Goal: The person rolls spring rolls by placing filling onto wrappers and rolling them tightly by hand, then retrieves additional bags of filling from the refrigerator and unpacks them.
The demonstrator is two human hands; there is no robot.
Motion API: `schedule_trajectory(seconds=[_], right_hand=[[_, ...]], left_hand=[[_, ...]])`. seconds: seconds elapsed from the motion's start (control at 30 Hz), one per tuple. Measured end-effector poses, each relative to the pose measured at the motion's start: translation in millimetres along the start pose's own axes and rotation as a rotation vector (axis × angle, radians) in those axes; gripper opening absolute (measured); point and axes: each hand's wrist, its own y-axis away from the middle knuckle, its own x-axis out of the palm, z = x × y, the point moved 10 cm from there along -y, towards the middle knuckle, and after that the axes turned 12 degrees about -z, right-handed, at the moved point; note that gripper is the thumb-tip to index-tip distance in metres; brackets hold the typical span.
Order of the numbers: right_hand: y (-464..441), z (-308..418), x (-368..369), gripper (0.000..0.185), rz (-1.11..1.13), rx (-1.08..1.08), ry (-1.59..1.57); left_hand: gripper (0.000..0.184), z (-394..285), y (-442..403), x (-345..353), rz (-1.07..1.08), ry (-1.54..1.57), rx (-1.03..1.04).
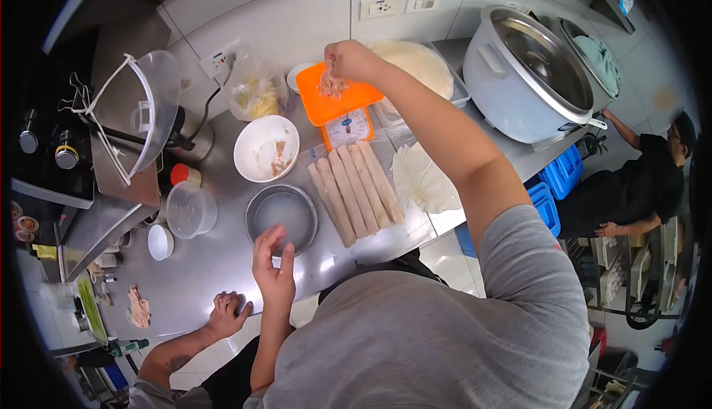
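Our right hand [350, 60] is over the orange tray [315, 106], its fingers drawn together on the shredded filling [333, 86]. Our left hand [275, 266] is open with nothing in its grasp, at the near rim of the round metal pan [250, 207]. Loose shreds could drop off the tray if our pinch slips, and a press on its edge could tip it on the scale [347, 129] or upset the reading. Our left fingers could knock the pan and spill its cloudy liquid beside the pale rolls [354, 190]. The white bowl [248, 149] holds brownish scraps, and the plastic bag [252, 90] holds yellowish pieces. We cannot tell what, if anything, is in the clear tub [191, 210]. Another person's hand [228, 315] rests on the surface [196, 279].
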Motion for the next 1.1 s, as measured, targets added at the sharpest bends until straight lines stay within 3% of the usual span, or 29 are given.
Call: schedule_trajectory(seconds=[0.17,0.27,0.37,0.57,0.77,0.87,0.97,1.1], right_hand=[[-7,4,7,0.016,0.108,-0.03,-0.059],[-9,21,-12,0.016,-0.011,-0.086,0.062],[-14,15,-8,0.019,0.045,0.018,-0.055],[-14,17,-16,0.024,0.104,-0.073,0.013],[-4,17,-45,0.027,0.019,0.154,-0.276],[-8,20,-40,0.026,0.046,0.091,-0.169],[-9,28,-37,0.022,-0.01,0.081,-0.3],[-18,53,-14,0.021,-0.06,0.108,-0.705]], left_hand=[[0.029,-8,-2,-1,-0.043,-0.006,-0.016],[0.029,-6,-3,3,-0.023,0.003,-0.036],[0.029,-7,-4,6,-0.009,0.013,-0.041],[0.03,-10,-6,16,0.026,0.007,-0.039],[0.03,-9,-5,23,0.041,0.018,-0.043],[0.029,-13,-5,27,0.047,0.017,-0.049],[0.029,-13,-4,27,0.043,0.021,-0.048],[0.028,-5,0,25,0.031,0.028,-0.068]])
